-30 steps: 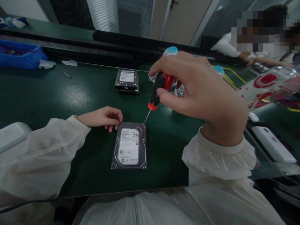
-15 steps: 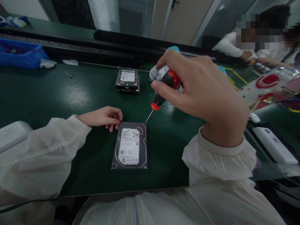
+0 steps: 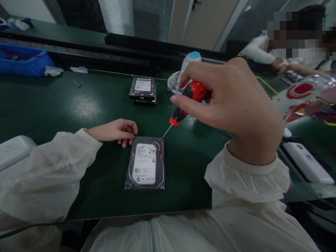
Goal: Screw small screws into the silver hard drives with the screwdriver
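A hard drive [image 3: 145, 162] with a white label lies flat on the green table in front of me. My left hand [image 3: 123, 133] is at its far left corner, fingers curled and the thumb tip against the edge, steadying it. In my right hand [image 3: 223, 94] is a red and black screwdriver [image 3: 179, 113], gripped by the handle between thumb and fingers. Its thin shaft slants down to the drive's far right corner, where the tip meets a screw spot. Whether a screw sits under the tip is too small to tell.
Farther back stand stacked hard drives [image 3: 142, 87], with a white fan [image 3: 174, 83] behind my right hand. A few tiny screws [image 3: 187, 120] lie near it. At left is a blue bin [image 3: 23, 59]; at right, a bottle [image 3: 301, 94] and a white device [image 3: 308, 161]. Another person sits far right.
My right hand has shifted slightly right and turned, rotating the screwdriver's handle, while the tip stays at the same corner. The left hand and the hard drive have not moved.
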A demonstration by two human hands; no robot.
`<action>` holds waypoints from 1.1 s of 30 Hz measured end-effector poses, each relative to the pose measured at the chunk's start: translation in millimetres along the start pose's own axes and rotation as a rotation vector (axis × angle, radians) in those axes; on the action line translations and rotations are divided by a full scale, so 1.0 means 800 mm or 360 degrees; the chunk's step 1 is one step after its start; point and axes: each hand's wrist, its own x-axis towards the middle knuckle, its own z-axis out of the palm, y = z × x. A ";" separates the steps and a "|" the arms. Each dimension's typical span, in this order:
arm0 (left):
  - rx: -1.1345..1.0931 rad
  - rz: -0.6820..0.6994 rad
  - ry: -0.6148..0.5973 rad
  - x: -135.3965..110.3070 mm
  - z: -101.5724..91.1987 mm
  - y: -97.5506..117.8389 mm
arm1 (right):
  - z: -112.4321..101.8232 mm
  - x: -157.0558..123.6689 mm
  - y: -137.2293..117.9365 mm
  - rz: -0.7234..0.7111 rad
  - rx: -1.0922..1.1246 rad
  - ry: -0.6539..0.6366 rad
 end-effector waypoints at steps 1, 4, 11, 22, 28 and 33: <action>-0.0002 0.0000 -0.0001 0.000 0.000 0.000 | 0.000 0.000 0.000 0.0008 -0.0004 -0.0003; -0.0008 0.0008 0.0001 0.000 0.000 0.001 | 0.000 0.000 -0.001 -0.0006 0.0058 -0.0025; -0.0011 0.0018 0.0012 -0.002 0.001 0.004 | 0.000 0.000 -0.003 -0.0098 0.0117 -0.0033; -0.0001 0.0015 0.0001 -0.001 -0.001 -0.001 | 0.000 0.000 -0.006 -0.0107 0.0209 -0.0074; 0.0014 0.0040 -0.0004 -0.001 0.001 0.004 | 0.000 0.001 -0.001 -0.0050 0.0097 -0.0030; 0.0004 0.0018 0.0013 -0.001 0.002 0.007 | 0.001 0.000 -0.003 -0.0080 0.0155 -0.0035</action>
